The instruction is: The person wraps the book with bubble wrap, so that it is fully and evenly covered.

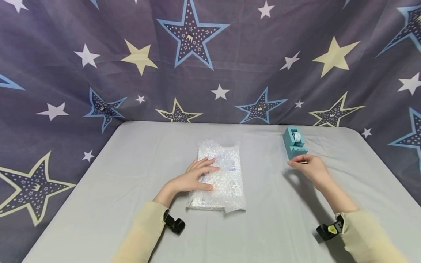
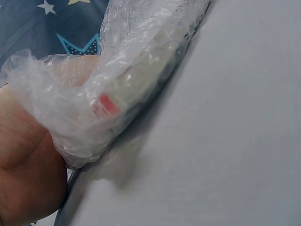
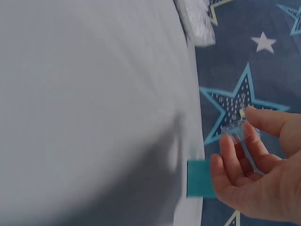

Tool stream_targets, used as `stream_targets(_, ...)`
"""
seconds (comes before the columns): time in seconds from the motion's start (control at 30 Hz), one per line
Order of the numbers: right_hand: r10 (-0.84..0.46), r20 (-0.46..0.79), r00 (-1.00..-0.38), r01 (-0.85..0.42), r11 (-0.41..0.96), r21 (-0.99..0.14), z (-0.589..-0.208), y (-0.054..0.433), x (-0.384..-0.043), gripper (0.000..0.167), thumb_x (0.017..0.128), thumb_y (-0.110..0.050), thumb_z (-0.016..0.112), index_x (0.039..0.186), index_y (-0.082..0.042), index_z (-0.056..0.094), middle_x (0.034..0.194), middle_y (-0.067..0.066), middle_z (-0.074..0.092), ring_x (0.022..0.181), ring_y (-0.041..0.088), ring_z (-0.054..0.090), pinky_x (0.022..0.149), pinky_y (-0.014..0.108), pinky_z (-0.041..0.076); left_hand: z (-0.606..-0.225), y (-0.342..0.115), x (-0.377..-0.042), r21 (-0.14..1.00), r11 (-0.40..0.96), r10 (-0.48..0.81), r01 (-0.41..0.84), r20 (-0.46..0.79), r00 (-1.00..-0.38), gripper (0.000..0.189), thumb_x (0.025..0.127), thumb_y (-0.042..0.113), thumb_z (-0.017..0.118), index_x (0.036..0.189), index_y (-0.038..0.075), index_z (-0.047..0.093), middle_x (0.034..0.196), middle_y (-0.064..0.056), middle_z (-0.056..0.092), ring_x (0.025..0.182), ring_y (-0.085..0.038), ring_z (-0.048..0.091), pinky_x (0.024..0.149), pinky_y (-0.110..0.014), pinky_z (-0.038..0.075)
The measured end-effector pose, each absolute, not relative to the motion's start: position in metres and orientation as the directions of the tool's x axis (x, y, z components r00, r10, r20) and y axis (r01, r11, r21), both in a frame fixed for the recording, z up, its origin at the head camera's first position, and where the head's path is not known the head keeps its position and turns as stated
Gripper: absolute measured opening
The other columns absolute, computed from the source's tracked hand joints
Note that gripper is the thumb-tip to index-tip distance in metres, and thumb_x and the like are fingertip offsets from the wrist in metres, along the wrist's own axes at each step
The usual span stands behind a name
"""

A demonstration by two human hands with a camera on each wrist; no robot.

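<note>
A flat package in bubble wrap point(image 1: 230, 175) lies on the table. My left hand point(image 1: 192, 178) rests on its left side with fingers spread. In the left wrist view, crumpled wrap point(image 2: 56, 108) sticks out beside the palm, and a pale edge with a red patch point(image 2: 108, 104) shows through it. My right hand point(image 1: 312, 171) is raised just in front of a teal tape dispenser point(image 1: 289, 140). Between its thumb and fingertips it pinches a short strip of clear tape point(image 3: 234, 132), seen best in the right wrist view.
A light grey cloth covers the table point(image 1: 131, 153). Behind it hangs a dark curtain with stars point(image 1: 230, 47), which also runs along both sides. The dispenser stands near the back right, with a roll of tape point(image 1: 296, 137) in it.
</note>
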State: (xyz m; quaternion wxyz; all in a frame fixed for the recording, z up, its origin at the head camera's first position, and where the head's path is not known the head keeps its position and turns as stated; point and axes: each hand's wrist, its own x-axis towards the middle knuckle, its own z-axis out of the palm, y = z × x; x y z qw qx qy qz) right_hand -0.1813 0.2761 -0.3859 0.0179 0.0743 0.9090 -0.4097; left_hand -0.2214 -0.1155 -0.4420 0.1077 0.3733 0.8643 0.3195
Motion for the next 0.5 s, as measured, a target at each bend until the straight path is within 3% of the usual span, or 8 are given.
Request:
stream_targets(0.23, 0.018, -0.041, -0.999, 0.043, 0.618, -0.785, -0.385, 0.254, -0.180, 0.032, 0.084, -0.025, 0.063, 0.101, 0.003, 0.062, 0.086, 0.001, 0.062, 0.074, 0.006, 0.051, 0.065, 0.022, 0.042, -0.442, -0.115, -0.222, 0.634, 0.515, 0.715, 0.578, 0.055, -0.697, 0.064, 0.077, 0.037, 0.069, 0.134, 0.020, 0.045, 0.151, -0.005, 0.020, 0.140, -0.028, 0.005, 0.110, -0.051, -0.007)
stream_targets(0.5, -0.076, 0.003, -0.997, -0.046, 0.566, -0.823, -0.387, 0.230, -0.182, 0.022, 0.084, -0.011, 0.062, 0.098, 0.006, 0.061, 0.085, 0.007, 0.063, 0.072, 0.010, 0.051, 0.061, 0.024, 0.045, -0.443, -0.115, -0.222, 0.634, 0.513, 0.716, 0.578, 0.055, -0.696, 0.064, 0.077, 0.038, 0.068, 0.134, 0.021, 0.045, 0.151, -0.004, 0.019, 0.140, -0.028, 0.005, 0.110, -0.051, -0.007)
